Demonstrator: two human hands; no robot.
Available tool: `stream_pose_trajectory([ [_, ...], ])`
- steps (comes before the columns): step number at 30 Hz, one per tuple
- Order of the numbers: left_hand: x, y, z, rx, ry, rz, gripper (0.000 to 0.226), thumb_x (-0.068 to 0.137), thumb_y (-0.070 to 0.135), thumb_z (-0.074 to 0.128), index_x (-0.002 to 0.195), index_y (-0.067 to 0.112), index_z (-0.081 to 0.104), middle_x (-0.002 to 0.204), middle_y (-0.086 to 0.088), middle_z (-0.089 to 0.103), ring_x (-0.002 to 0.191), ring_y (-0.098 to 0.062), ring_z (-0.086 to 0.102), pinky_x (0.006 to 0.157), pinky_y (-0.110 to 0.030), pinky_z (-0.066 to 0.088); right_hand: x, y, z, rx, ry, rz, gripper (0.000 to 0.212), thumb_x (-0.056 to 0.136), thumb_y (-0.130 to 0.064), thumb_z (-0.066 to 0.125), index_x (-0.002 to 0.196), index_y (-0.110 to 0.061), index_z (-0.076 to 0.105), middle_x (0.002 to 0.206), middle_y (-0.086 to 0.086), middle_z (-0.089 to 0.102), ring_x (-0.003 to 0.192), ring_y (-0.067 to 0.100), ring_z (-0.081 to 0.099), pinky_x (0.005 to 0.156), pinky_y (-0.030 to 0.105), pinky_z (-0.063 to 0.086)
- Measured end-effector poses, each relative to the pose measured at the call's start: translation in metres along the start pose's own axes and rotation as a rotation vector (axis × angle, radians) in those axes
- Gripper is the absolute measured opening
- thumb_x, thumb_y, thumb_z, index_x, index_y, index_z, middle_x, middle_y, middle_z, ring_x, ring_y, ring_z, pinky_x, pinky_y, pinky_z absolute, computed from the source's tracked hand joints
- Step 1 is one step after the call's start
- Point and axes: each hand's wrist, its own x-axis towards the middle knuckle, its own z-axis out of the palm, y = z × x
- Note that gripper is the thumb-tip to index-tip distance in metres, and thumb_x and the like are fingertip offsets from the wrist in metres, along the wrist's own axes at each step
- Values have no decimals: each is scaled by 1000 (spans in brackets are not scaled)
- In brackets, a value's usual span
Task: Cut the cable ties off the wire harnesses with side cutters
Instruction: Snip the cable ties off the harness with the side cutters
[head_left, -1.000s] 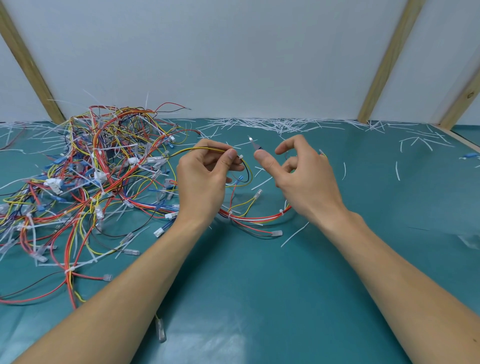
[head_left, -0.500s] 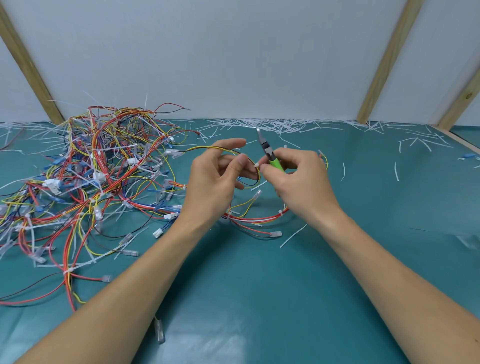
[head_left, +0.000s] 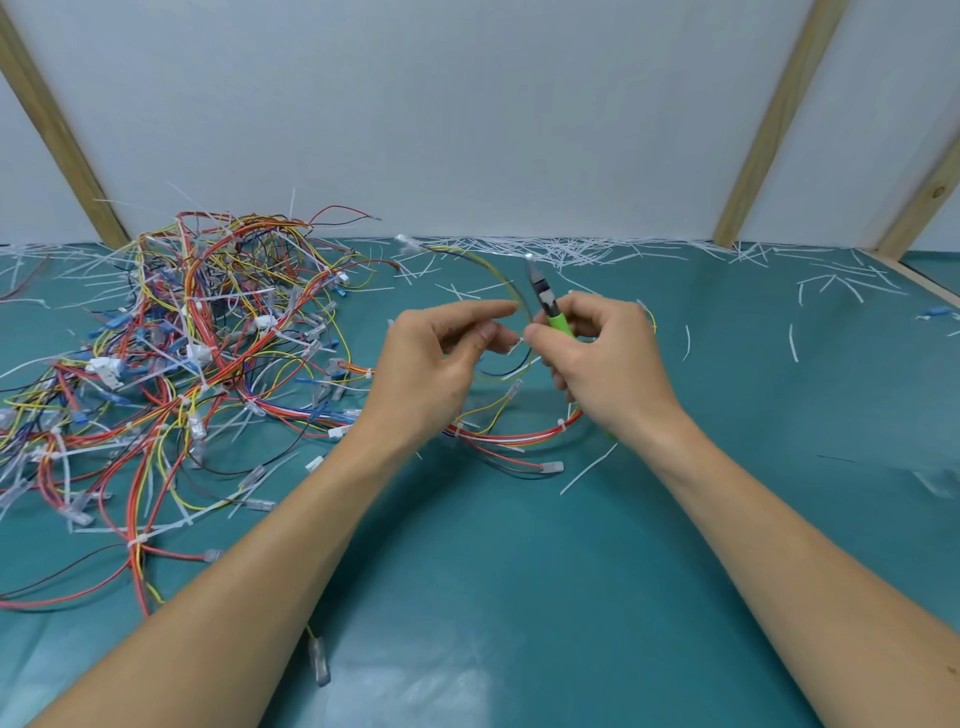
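Since half a second ago the yellow wire (head_left: 480, 262) has sprung up into a tall arc behind the cutters (head_left: 546, 306), and the left hand (head_left: 434, 371) has loosened to relaxed fingers holding nothing clearly. Largest is the tangled harness pile (head_left: 176, 353) at left on the mat (head_left: 519, 597); a red harness (head_left: 519, 434) lies under the hands. The right hand (head_left: 605, 366) grips the green-handled cutters, whose blurred tips hide whether they are parted.

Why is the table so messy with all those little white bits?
Those white strips look like cut-off cable tie pieces, scattered over the green table, thickest along the back wall. The tangled wire pile sits on the left. The right hand grips green-handled cutters. Nothing looks broken.
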Motion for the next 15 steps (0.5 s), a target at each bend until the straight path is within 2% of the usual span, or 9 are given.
stream_pose_trajectory([
  [2,5,-1,-9,40,191,4,27,99,2,53,115,16,69,88,-1,76,83,-13,73,80,-23,55,3,1,-4,56,75,56,10,85,-20,66,76,-21,65,64,-3,68,53,15,51,60,49,53],
  [4,12,-7,-24,56,406,-40,24,97,7,52,115,17,65,85,3,70,75,-13,67,74,-23,52,7,1,-10,129,159,84,10,87,-18,62,77,-16,61,67,0,71,54,21,47,55,51,49],
  [6,17,-17,-34,81,526,-157,20,97,16,55,116,17,60,81,7,60,71,-12,58,74,-29,47,12,1,-17,222,247,105,11,87,-17,60,76,-15,57,66,1,71,52,24,42,48,43,44],
  [7,18,-21,-35,96,536,-240,20,96,21,57,115,18,57,78,9,55,69,-10,54,75,-31,44,14,1,-19,271,287,113,11,86,-17,59,76,-16,55,65,1,70,49,22,41,45,37,42],
  [9,18,-29,-33,157,449,-408,23,94,33,59,112,19,55,77,10,54,73,-14,57,78,-35,43,17,0,-23,355,351,121,11,86,-16,57,76,-16,53,65,2,69,45,17,39,44,30,41],
  [11,16,-32,-31,287,275,-506,28,95,45,56,106,20,59,84,7,64,88,-22,63,87,-37,48,17,0,-25,407,387,122,10,86,-16,57,77,-14,52,66,3,69,45,16,39,45,29,41],
  [13,13,-29,-29,424,101,-508,39,95,57,49,93,22,68,85,4,72,94,-25,66,93,-39,50,18,0,-27,433,398,129,11,88,-15,58,78,-14,53,67,3,70,45,16,39,46,29,41],
  [15,9,-24,-26,569,2,-477,53,91,70,43,81,25,71,78,6,72,89,-26,66,85,-37,52,19,1,-27,427,372,142,12,91,-13,59,80,-15,55,68,4,71,45,15,39,45,29,42],
])
